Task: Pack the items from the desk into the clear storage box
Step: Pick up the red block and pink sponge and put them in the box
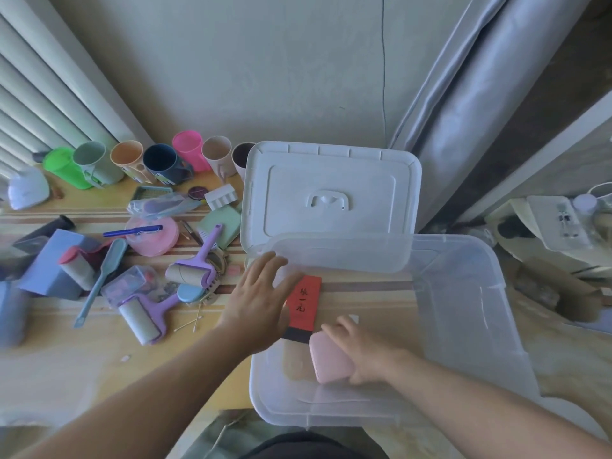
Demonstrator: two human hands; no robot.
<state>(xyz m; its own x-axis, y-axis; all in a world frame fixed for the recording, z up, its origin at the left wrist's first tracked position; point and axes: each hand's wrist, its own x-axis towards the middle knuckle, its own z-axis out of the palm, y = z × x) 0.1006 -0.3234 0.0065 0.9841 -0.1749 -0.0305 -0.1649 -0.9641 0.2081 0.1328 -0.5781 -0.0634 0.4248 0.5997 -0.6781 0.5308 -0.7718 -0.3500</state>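
The clear storage box (pixel 470 313) stands open on the desk at the right, its white lid (pixel 331 200) propped up behind it. Inside, on the box floor, lies a red card with black writing (pixel 304 303). My right hand (pixel 361 349) is down in the box, fingers wrapped around a pink rounded case (pixel 328 359). My left hand (pixel 261 299) hovers over the box's left rim with fingers spread and nothing in it. Left of the box the desk holds purple lint rollers (pixel 195 270), a pink round container (pixel 155 236) with a blue pen (pixel 132 231) on it, and a blue brush (pixel 102 279).
A row of coloured cups (pixel 159 164) lines the back of the desk against the wall. A green pad (pixel 222 226), a white holder (pixel 220 197) and plastic packets lie mid-desk. A radiator is at far left, a grey curtain at right, clutter at the far right.
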